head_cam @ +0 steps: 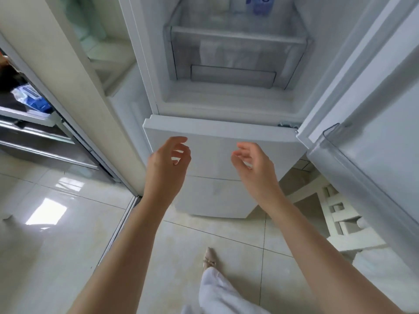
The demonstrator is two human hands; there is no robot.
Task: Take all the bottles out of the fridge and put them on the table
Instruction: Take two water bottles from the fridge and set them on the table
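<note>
The white fridge (158,64) stands open in front of me, its upper door (374,137) swung out to the right. At the very top of the compartment, bottles with blue labels (259,4) are cut off by the frame edge. Below them sits a clear crisper drawer (238,60) holding something white. My left hand (167,159) and my right hand (254,163) hover side by side in front of the closed lower freezer door (204,132), both with fingers loosely curled and apart, holding nothing. No table is in view.
A cream door frame (74,91) rises on the left, with a sliding track at its foot and metal shelving (34,132) behind it. A white stool (340,218) lies on the tiled floor at the right, under the open door. My foot (209,259) is on the tiles below.
</note>
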